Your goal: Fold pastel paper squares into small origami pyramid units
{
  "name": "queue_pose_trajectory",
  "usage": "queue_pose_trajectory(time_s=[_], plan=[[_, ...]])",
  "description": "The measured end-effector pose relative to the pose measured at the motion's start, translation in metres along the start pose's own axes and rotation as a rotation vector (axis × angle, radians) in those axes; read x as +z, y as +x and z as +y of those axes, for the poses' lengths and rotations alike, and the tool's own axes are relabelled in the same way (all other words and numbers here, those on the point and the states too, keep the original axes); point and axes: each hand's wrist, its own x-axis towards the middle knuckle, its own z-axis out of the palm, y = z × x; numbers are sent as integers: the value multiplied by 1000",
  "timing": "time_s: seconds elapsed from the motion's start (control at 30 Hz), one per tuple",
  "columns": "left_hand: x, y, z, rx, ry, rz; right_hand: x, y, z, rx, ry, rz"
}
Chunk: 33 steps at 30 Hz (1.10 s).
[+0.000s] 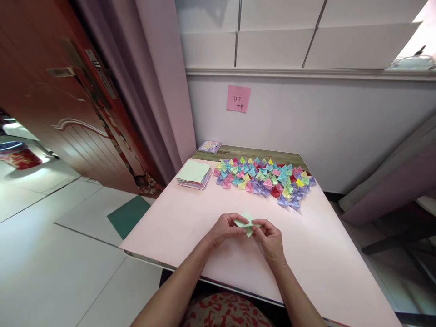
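Note:
A small pale green folded paper (249, 230) is held between my two hands, over the near middle of the table. My left hand (225, 229) pinches its left side between thumb and fingers. From the right, my right hand (270, 236) pinches the other side the same way. Parts of the paper stick out above and below the fingertips; the rest is hidden by them. Beyond my hands lie many small folded paper shapes (268, 183) in purple, pink, blue, yellow, green and red, packed close together.
A stack of square paper sheets (193, 172), pale green on top, lies at the table's left. Behind it sits a small printed pack (210, 146). The pink-covered table (316, 259) stands against a wall with a pink note (238, 99). A dark green sheet (127, 216) is left of the table.

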Motion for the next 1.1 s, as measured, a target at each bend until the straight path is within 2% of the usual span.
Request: queue_pose_trajectory(time_s=[0.23, 0.37, 0.47, 0.53, 0.67, 0.87, 1.1], plan=[[6, 2, -6, 31, 37, 46, -3, 2, -1, 11, -63, 36], [13, 2, -10, 13, 28, 128, -2, 2, 2, 1, -77, 63], [19, 1, -8, -36, -94, 171, 0, 2, 3, -16, -89, 101], [21, 0, -5, -100, -169, 148, 0, 2, 2, -20, -85, 126], [19, -1, -5, -158, -134, 129, 0, 1, 0, -27, -98, 146], [26, 3, -13, -36, -154, 257, 0, 0, 1, -45, -111, 142], [24, 0, -7, 102, -127, 323, 2, -3, -3, -46, -32, -22]])
